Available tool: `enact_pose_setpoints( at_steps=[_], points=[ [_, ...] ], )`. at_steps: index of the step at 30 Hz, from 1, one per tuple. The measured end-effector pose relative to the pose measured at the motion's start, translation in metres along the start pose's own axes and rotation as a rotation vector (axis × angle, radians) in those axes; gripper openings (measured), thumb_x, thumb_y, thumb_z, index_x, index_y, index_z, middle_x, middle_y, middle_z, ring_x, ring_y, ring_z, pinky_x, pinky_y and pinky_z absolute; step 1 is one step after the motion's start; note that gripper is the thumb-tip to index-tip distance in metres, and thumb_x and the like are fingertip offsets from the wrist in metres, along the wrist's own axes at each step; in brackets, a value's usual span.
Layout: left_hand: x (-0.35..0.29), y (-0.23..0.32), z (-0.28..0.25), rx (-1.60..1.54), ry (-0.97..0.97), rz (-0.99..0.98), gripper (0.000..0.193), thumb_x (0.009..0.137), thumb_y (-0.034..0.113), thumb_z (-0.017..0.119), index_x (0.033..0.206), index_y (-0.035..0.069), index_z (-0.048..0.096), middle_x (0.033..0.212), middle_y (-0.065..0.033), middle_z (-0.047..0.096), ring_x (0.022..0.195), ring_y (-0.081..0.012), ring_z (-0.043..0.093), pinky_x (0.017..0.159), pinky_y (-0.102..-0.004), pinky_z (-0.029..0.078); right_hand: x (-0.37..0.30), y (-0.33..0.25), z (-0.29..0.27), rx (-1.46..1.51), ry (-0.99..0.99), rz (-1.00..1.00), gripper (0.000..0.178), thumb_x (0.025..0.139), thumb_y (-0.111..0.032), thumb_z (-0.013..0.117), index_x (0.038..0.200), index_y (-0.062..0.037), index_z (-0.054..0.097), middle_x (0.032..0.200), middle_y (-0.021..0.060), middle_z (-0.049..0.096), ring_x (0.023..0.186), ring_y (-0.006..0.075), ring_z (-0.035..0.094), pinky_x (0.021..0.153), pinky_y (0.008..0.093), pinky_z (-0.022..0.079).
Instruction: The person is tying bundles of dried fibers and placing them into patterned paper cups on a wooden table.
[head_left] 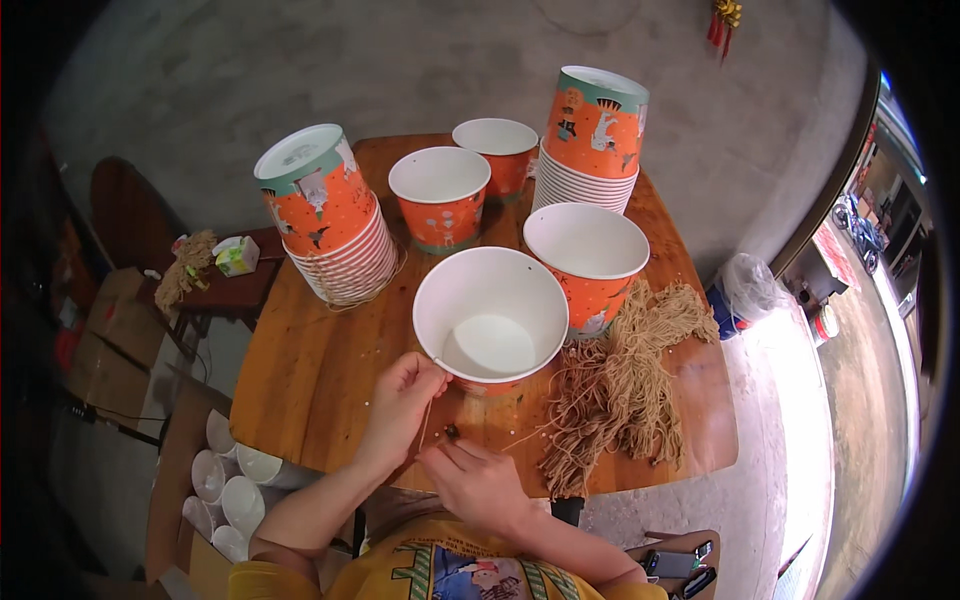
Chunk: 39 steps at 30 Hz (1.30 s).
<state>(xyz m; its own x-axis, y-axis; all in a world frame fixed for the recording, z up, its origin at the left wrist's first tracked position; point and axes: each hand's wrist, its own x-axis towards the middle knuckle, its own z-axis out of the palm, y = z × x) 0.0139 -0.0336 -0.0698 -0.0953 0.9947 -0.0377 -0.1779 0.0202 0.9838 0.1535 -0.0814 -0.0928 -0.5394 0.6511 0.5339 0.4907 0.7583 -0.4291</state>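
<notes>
Toward the table's six o'clock stood a paper bucket, probably light and stiff, best held by its rim. At its seven, the left hand pinched cord; the right hand was curled, its hold unclear.

Glare on floor at right, dim left, black fisheye rim

We are seeing, probably, a home workshop: stacked buckets are standing on a wooden table by a grey wall.
</notes>
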Motion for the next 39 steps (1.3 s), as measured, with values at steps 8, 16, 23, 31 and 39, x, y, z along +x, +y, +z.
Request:
enact_pose_setpoints(
  at_steps=[8, 16, 23, 31, 39],
  points=[
    [-0.004, -0.015, -0.017, 0.033, 0.023, 0.041, 0.013, 0.095, 0.013, 0.053, 0.088, 0.003, 0.058, 0.078, -0.0003, 0.056, 0.074, -0.0067, 0.050, 0.068, -0.0207, 0.041, -0.001, -0.013, -0.015, 0.240, -0.068, 0.069, 0.013, 0.087, -0.015, 0.066, 0.098, -0.0085, 0.063, 0.076, 0.0068, 0.062, 0.066, 0.0244, 0.063, 0.059, 0.0335, 0.052],
    [-0.024, -0.006, 0.035, 0.762, -0.229, 0.836, 0.049, 0.092, 0.025, 0.060, 0.135, 0.008, 0.045, 0.111, -0.0126, 0.057, 0.078, -0.0260, 0.065, 0.060, -0.0352, 0.053, 0.000, -0.026, -0.094, 1.237, -0.466, 0.283, 0.021, 0.096, -0.017, 0.059, 0.112, -0.0035, 0.063, 0.089, 0.0043, 0.066, 0.072, 0.0109, 0.063, 0.063, 0.0263, 0.049],
    [0.007, 0.026, -0.006, 1.043, -0.028, 0.821, 0.014, 0.086, 0.016, 0.067, 0.088, 0.002, 0.063, 0.089, -0.0109, 0.055, 0.074, -0.0293, 0.062, 0.061, -0.0391, 0.052, -0.007, 0.011, -0.102, 1.657, 0.059, 0.392, 0.046, 0.099, -0.044, 0.048, 0.095, 0.0001, 0.060, 0.060, -0.0015, 0.047, 0.048, 0.0046, 0.038, 0.047, 0.0217, 0.028],
    [0.040, 0.051, -0.077, 1.012, -0.013, 0.853, 0.010, 0.086, 0.007, 0.063, 0.082, -0.002, 0.058, 0.087, -0.0130, 0.055, 0.077, -0.0306, 0.057, 0.069, -0.0366, 0.047, 0.038, 0.048, -0.076, 2.381, 0.410, 0.594, 0.039, 0.104, -0.036, 0.040, 0.082, -0.0106, 0.060, 0.050, -0.0049, 0.029, 0.044, 0.0062, 0.024, 0.040, 0.0216, 0.022],
    [-0.064, 0.027, 0.015, 0.497, -0.337, 0.104, 0.025, 0.091, 0.018, 0.066, 0.107, 0.003, 0.053, 0.088, -0.0069, 0.061, 0.071, -0.0115, 0.060, 0.060, -0.0252, 0.050, 0.050, 0.032, -0.057, 2.526, 0.466, 0.645, 0.035, 0.104, -0.033, 0.038, 0.081, -0.0105, 0.054, 0.052, -0.0036, 0.029, 0.044, 0.0069, 0.026, 0.042, 0.0225, 0.023]
  ],
)
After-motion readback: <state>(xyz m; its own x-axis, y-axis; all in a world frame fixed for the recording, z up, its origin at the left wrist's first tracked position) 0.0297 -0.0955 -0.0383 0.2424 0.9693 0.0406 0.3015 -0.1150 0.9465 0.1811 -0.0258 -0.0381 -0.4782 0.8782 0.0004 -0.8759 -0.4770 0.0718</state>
